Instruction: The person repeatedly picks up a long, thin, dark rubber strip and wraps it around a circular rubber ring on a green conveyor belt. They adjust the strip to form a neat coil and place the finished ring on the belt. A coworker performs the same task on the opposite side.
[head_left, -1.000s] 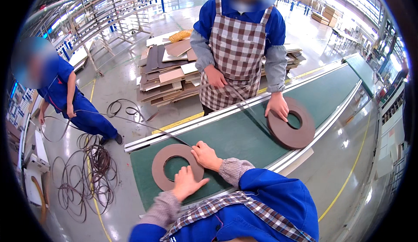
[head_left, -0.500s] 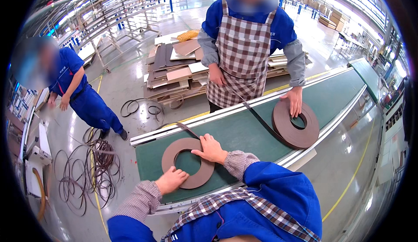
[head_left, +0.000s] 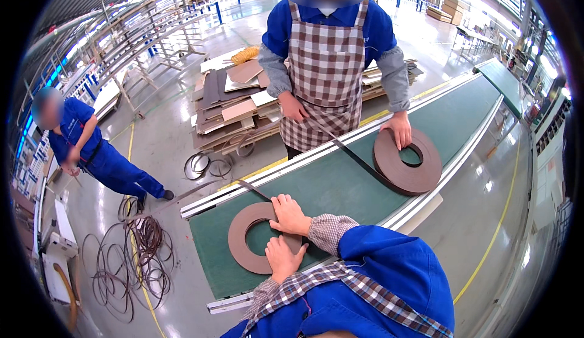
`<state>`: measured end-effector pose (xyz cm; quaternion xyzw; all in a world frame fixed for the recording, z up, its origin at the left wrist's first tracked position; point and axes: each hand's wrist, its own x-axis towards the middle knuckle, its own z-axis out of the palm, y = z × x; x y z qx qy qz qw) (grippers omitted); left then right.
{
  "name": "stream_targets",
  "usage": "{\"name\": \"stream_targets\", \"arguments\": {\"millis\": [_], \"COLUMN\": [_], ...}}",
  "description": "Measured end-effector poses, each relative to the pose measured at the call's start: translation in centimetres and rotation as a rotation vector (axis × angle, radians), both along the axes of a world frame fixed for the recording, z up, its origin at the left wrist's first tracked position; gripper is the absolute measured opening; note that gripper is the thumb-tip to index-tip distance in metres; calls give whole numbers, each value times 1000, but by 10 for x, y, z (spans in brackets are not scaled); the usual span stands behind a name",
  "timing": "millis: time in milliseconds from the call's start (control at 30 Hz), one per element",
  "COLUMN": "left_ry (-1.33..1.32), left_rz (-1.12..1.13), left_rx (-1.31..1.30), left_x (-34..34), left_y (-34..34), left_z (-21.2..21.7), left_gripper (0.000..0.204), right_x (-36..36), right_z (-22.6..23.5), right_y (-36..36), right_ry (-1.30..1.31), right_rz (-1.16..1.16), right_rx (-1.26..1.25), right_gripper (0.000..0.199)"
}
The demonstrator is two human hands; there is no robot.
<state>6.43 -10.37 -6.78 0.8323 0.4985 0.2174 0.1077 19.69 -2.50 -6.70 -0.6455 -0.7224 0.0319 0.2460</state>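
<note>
A flat brown roll of edge banding (head_left: pixel 239 244) lies on the green conveyor belt (head_left: pixel 213 265). My left hand (head_left: pixel 283 258) grips its near right side, fingers at the inner hole and thumb toward the outer rim. Just beyond, my right hand (head_left: pixel 291 216) spans the ring, its thumb by the hole and fingers over the far outer edge. From the roll a loose strip (head_left: pixel 253 189) runs over the conveyor's far rail. To the right, a co-worker's hand (head_left: pixel 398 129) rests on a second brown roll (head_left: pixel 420 177), whose strip (head_left: pixel 359 163) runs toward the co-worker's other hand.
Stacked boards (head_left: pixel 225 104) stand behind the conveyor near the aproned co-worker (head_left: pixel 325 64). Tangled banding (head_left: pixel 146 241) lies on the floor at left, near another person in blue (head_left: pixel 103 155). A white metal rail (head_left: pixel 401 213) edges the conveyor's near side.
My left hand has moved along the roll from its near left side to the near right, close to my right hand. The person at far left has turned and lowered their hands.
</note>
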Motion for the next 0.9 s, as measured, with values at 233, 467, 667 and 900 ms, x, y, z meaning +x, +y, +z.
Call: {"name": "stream_targets", "arguments": {"millis": [233,467,667,900], "left_ry": [19,985,993,-40], "left_rz": [-632,-1348,-862,-176], "left_rx": [-51,342,-41,34], "left_x": [-35,-72,-66,1], "left_y": [27,142,82,14], "left_z": [14,70,82,14], "left_gripper": [65,63,93,66], "right_x": [19,26,6,2], "right_z": [7,10,6,-5], "right_y": [-24,-56,-51,-41], "right_ry": [-56,-10,68,86], "right_rz": [-162,-154,-253,-239], "right_rx": [-66,-135,-28,-4], "right_gripper": [79,99,89,90]}}
